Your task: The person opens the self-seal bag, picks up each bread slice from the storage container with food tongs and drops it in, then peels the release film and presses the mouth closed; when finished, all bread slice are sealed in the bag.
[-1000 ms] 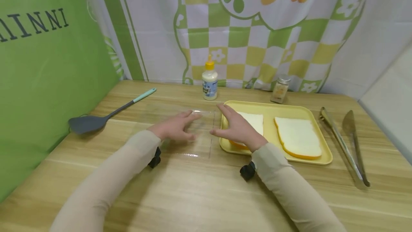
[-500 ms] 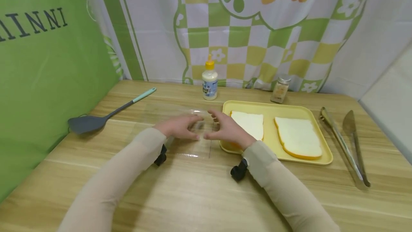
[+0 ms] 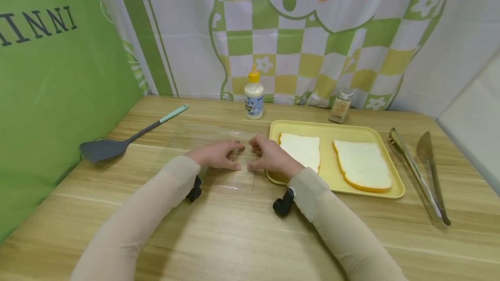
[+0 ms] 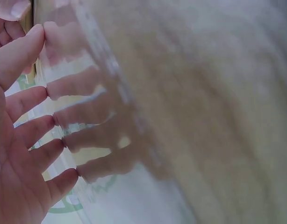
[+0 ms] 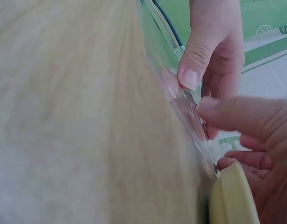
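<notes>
- Head view: a clear plastic sheet (image 3: 242, 179) lies on the wooden table (image 3: 218, 237), left of the yellow tray (image 3: 328, 128). The left hand (image 3: 218, 155) is over it, thumb and fingers spread fairly wide; the right hand (image 3: 272, 156) faces it at the sheet's right edge, fingers gently bent and thumb apart. A small space separates the two hands.
- Also in the head view: the tray bears two bread slices, the left slice (image 3: 301, 148) partly behind the right hand, the right slice (image 3: 362, 165) well apart from it. Far behind stand a yellow-capped bottle (image 3: 254, 101) and a glass jar (image 3: 341, 106); a spatula (image 3: 104, 150) lies at left, metal tongs (image 3: 424, 147) at right.
- Left wrist view: the left hand's fingers are spread, their tips meeting the shiny plastic, which mirrors them.
- Right wrist view: the left thumb rests against the sheet. The right thumb is just beside it, with bent fingers near the tray's rim; whether the right hand touches the plastic, I cannot tell.
</notes>
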`<state>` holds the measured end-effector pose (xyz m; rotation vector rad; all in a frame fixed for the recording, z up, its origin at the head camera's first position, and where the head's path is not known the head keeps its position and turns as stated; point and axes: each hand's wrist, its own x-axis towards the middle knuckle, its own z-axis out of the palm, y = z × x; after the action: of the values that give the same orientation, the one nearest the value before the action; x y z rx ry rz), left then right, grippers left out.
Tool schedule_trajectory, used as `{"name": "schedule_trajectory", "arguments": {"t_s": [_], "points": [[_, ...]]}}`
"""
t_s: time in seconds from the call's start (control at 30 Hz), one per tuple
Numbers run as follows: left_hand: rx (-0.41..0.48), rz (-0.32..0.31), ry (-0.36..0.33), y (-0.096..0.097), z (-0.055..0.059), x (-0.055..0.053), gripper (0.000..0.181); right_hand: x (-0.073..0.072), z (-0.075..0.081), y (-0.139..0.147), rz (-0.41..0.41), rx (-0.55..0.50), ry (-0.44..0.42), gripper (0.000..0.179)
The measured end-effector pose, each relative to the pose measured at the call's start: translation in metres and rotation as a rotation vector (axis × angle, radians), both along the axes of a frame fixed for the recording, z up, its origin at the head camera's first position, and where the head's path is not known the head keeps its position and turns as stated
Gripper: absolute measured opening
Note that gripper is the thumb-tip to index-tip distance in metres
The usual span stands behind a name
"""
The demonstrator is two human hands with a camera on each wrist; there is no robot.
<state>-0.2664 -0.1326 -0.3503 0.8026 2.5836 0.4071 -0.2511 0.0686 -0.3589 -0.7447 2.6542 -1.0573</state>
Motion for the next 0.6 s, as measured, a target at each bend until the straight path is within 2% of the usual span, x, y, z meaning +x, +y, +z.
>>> {"name": "schedule_trajectory", "arguments": {"t_s": [0.3,0.6], "points": [[0.019,-0.012,-0.003,-0.004,-0.002,-0.001,0.073,-0.001,0.000,-0.003,-0.006,0.081,0.028,0.055],[0.037,-0.050,0.006,-0.013,-0.004,0.000,0.070,-0.001,0.001,-0.003,-0.017,0.094,0.015,0.056]]}}
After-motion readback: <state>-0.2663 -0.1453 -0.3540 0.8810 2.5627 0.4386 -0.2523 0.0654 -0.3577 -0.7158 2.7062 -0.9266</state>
